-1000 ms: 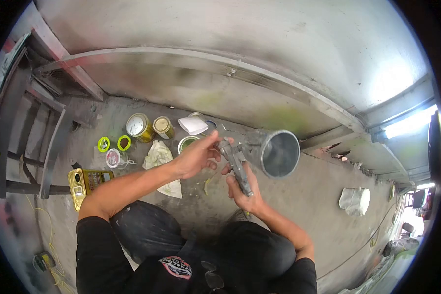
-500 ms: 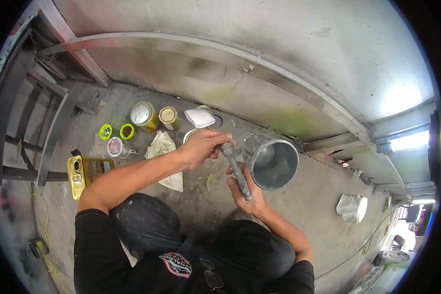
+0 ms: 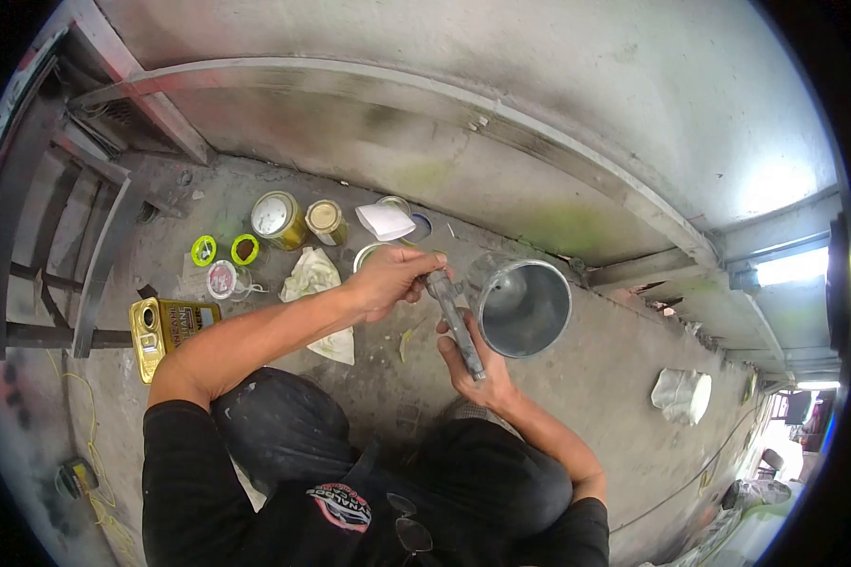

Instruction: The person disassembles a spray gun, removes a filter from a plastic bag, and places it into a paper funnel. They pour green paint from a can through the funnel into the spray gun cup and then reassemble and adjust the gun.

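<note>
My right hand [image 3: 479,364] is wrapped round a grey, paint-stained spray gun [image 3: 457,326], held above the floor in front of my knees. An open metal cup [image 3: 528,310] sits beside the gun's body with its mouth tilted toward me. Its inside looks bare grey; where it joins the gun is hidden behind my right hand. At the gun's upper end, the thumb and fingers of my left hand [image 3: 394,282] are closed on the tip. What exact part they pinch is too small to make out. A crumpled pale cloth [image 3: 314,283] lies below my left forearm.
Several paint cans [image 3: 279,219] and small tubs [image 3: 223,281] stand along the wall [image 3: 350,151]. A yellow rectangular tin [image 3: 148,345] is by my left elbow. White paper [image 3: 385,223] rests near the cans. A whitish bucket [image 3: 681,397] lies to the right, near a cable [image 3: 676,496].
The cup has shifted slightly up and left and its mouth faces me a little more. Both hands keep their hold on the spray gun.
</note>
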{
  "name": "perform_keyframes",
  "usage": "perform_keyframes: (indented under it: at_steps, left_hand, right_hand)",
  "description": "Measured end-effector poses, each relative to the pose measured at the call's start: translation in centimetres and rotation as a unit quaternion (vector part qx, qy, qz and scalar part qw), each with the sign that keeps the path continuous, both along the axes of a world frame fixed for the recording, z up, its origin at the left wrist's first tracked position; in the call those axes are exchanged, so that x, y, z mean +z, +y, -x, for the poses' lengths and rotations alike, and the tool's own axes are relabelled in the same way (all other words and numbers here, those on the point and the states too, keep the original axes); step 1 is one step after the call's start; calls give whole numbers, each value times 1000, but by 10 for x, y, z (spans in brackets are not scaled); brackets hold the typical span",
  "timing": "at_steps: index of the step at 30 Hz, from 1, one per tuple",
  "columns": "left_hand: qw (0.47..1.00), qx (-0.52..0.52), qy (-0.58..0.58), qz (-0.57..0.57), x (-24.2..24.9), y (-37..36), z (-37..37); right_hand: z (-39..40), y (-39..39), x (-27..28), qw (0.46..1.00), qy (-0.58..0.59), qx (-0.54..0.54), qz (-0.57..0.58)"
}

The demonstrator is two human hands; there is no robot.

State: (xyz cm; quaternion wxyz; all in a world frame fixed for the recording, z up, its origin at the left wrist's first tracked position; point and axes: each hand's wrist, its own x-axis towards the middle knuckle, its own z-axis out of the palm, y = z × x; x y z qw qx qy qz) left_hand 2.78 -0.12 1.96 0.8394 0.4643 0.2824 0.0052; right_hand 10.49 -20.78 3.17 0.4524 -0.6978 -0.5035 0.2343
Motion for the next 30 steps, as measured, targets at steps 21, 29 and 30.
perform_keyframes:
  at_steps: [21,29,30]
  left_hand:
    - [999,-34,6,40,-13,-1,-1]
    - [987,-68,-6,143,-26,-8,1]
    - [990,-85,15,113,-25,-9,-1]
  right_hand:
    - [-9,0,-5,992,116,-39,14]
    - [-30,0,7,883,446,-75,125]
    - [-37,-1,9,875,456,-84,141]
